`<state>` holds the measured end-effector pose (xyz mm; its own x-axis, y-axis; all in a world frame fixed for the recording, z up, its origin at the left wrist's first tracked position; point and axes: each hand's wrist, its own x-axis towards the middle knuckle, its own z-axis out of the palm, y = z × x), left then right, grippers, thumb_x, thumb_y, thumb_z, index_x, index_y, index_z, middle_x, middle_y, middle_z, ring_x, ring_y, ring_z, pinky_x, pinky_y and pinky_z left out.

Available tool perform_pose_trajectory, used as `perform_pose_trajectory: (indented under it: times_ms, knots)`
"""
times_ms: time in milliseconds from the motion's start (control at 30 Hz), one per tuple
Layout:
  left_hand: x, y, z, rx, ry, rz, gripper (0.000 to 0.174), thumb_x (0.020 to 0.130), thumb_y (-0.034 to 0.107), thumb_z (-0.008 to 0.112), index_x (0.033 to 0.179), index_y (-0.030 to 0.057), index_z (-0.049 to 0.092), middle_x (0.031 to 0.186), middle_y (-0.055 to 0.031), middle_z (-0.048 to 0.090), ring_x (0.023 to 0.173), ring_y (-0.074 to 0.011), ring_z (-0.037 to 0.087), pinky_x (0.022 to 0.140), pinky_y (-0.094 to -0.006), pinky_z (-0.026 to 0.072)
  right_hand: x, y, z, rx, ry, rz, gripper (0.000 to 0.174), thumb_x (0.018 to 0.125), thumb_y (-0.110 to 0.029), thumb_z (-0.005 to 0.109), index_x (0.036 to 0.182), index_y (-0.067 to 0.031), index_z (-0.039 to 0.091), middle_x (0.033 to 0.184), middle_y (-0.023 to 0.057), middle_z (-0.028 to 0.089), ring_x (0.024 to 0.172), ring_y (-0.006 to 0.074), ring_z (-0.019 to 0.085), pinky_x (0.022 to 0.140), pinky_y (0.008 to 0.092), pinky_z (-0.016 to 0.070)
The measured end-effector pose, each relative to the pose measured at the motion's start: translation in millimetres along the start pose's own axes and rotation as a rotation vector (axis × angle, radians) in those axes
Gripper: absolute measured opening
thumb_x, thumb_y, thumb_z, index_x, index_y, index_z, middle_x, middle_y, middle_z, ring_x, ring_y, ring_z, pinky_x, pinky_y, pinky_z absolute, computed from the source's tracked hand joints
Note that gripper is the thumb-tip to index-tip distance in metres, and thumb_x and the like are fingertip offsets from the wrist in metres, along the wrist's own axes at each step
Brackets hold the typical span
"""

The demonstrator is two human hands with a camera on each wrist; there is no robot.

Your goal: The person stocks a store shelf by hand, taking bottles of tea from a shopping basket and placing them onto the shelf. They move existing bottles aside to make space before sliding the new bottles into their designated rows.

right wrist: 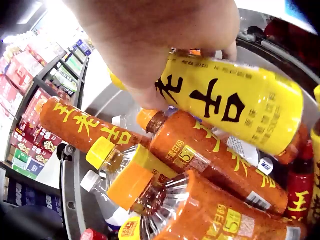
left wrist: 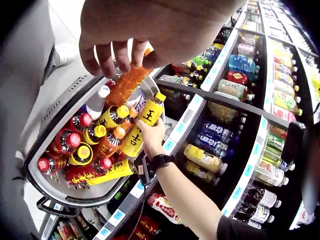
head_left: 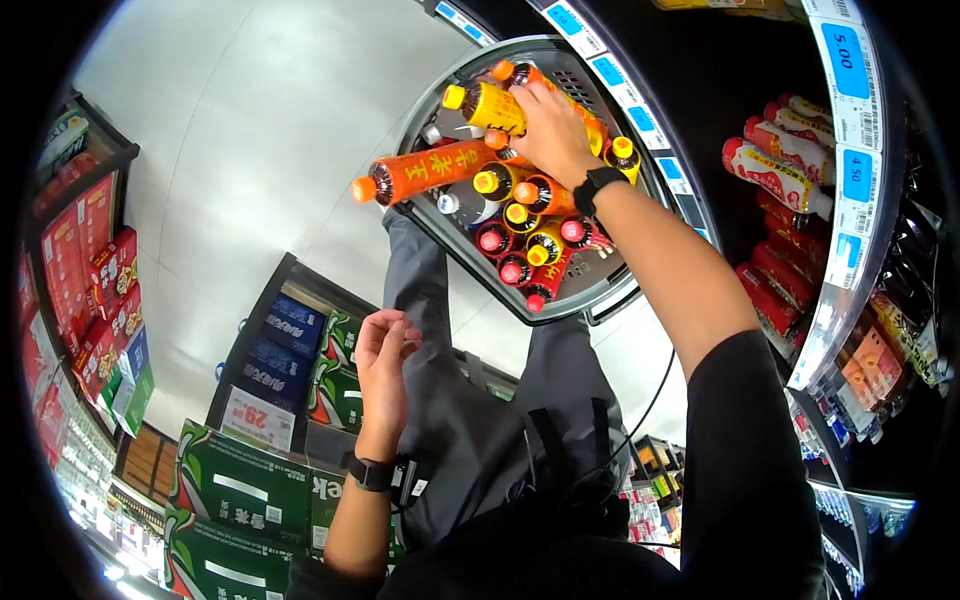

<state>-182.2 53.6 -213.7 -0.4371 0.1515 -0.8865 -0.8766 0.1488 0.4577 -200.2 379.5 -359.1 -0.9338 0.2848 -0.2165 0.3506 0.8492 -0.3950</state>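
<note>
"Fingers (head_left: 538,95) first: how are they doing?"

"On the right hand (head_left: 558,132), they're wrapping round the yellow bottle (right wrist: 230,102), which is lying sideways over the other bottles inside the basket (left wrist: 61,117). The left hand (head_left: 385,352) is hanging loosely curled, holding nothing."

"So what's making for a neat job here?"

"Keeping that grip round the body, I'd say, and easing the bottle along without knocking its neighbours. Mind the long orange bottle (head_left: 430,170); it's poking out past the rim, so a nudge could be tipping it."
</note>
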Motion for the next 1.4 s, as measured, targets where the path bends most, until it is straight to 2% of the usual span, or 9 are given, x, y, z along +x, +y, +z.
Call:
perform_pose_trajectory:
  times_ms: [267,400,433,533,667,933,1133,1333,1400]
  knots:
    - [-9,5,48,0.179,-0.165,0.120,0.018,0.092,0.004,0.060,0.109,0.0038,0.055,0.102,-0.0020,0.057,0.093,-0.0111,0.055,0.084,-0.0262,0.0451,-72,-41,-91,0.312,0.178,-0.072,0.062,0.065,-0.016,0.080,0.120,0.0004,0.058,0.114,0.0170,0.062,0.103,0.0353,0.061,0.090,0.0425,0.0507]
    - [-15,5,79,0.363,-0.321,0.316,0.062,0.077,0.007,0.078,0.129,0.0050,0.045,0.116,-0.0052,0.056,0.109,-0.0156,0.055,0.094,-0.0283,0.0431,-119,-87,-118,0.732,0.017,0.091,0.065,0.065,-0.024,0.084,0.119,-0.0009,0.054,0.103,0.0151,0.062,0.092,0.0315,0.065,0.077,0.0392,0.0529]
    - [-17,2,83,0.341,-0.373,0.295,0.079,0.071,0.009,0.084,0.135,0.0044,0.039,0.123,-0.0078,0.054,0.114,-0.0171,0.053,0.096,-0.0304,0.0433,-137,-97,-118,0.946,-0.148,0.288,0.064,0.069,-0.028,0.084,0.119,-0.0020,0.054,0.103,0.0137,0.062,0.091,0.0291,0.065,0.077,0.0382,0.0525]
    - [-23,7,89,0.293,-0.268,0.112,0.059,0.071,0.007,0.082,0.121,0.0008,0.051,0.108,-0.0060,0.062,0.097,-0.0132,0.061,0.086,-0.0298,0.0499,-144,-103,-129,1.128,-0.435,0.394,0.029,0.087,-0.022,0.069,0.105,0.0004,0.061,0.091,0.0127,0.063,0.077,0.0253,0.065,0.067,0.0332,0.0514]
    - [-10,-8,59,0.210,-0.164,-0.099,0.035,0.075,0.004,0.077,0.104,0.0023,0.056,0.090,-0.0049,0.066,0.077,-0.0136,0.065,0.073,-0.0296,0.0535,-144,-72,-86,0.750,-0.130,0.148,0.013,0.091,-0.016,0.061,0.092,-0.0029,0.063,0.081,0.0111,0.063,0.076,0.0287,0.063,0.065,0.0368,0.0492]
    - [-1,-3,45,0.172,-0.051,-0.035,0.040,0.077,0.006,0.077,0.109,0.0025,0.052,0.094,-0.0073,0.066,0.081,-0.0162,0.065,0.074,-0.0311,0.0537,-58,-21,8,0.226,-0.016,0.020,0.044,0.081,-0.014,0.069,0.121,-0.0058,0.053,0.119,0.0117,0.053,0.113,0.0327,0.051,0.093,0.0453,0.0440]
    - [-2,-1,39,0.146,-0.046,-0.040,0.042,0.076,0.007,0.078,0.109,0.0027,0.053,0.095,-0.0070,0.066,0.083,-0.0159,0.065,0.077,-0.0312,0.0526,-25,-1,62,0.167,-0.110,0.236,0.040,0.081,-0.021,0.071,0.118,-0.0130,0.058,0.114,0.0091,0.058,0.112,0.0324,0.053,0.092,0.0477,0.0440]
    - [-1,1,35,0.173,-0.071,-0.023,0.044,0.078,0.010,0.074,0.114,0.0014,0.052,0.098,-0.0098,0.065,0.085,-0.0228,0.067,0.080,-0.0364,0.0544,-36,17,42,0.295,-0.028,-0.001,0.030,0.084,-0.025,0.071,0.107,-0.0093,0.060,0.106,0.0113,0.059,0.099,0.0349,0.058,0.082,0.0434,0.0493]
    - [-1,2,39,0.132,-0.059,-0.018,0.040,0.076,0.007,0.078,0.108,0.0031,0.054,0.094,-0.0056,0.065,0.084,-0.0145,0.064,0.077,-0.0305,0.0519,-50,28,27,0.341,-0.031,-0.034,0.027,0.084,-0.020,0.071,0.105,-0.0062,0.060,0.108,0.0131,0.059,0.101,0.0357,0.058,0.084,0.0425,0.0489]
